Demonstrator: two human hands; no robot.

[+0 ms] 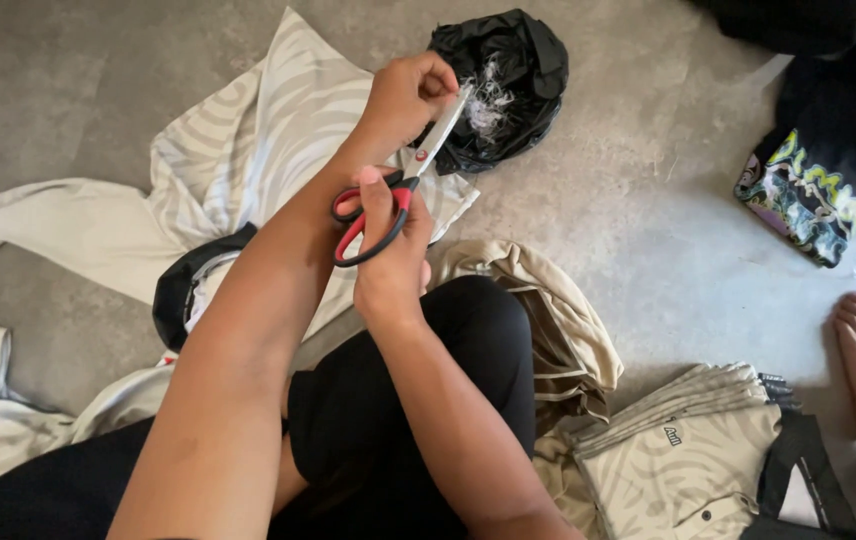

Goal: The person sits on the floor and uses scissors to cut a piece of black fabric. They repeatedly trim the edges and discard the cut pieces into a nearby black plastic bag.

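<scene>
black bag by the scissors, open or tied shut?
Open. The black bag's mouth gapes upward, with pale thread scraps visible inside.

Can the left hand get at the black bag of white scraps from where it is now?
Probably yes. The left hand is raised right beside the black bag, pinching near the tip of the scissors, with nothing between hand and bag. It would need to let go first; the right hand holds the handles.

Shiny metal scissors, glossy plastic bag, matt concrete floor
</scene>
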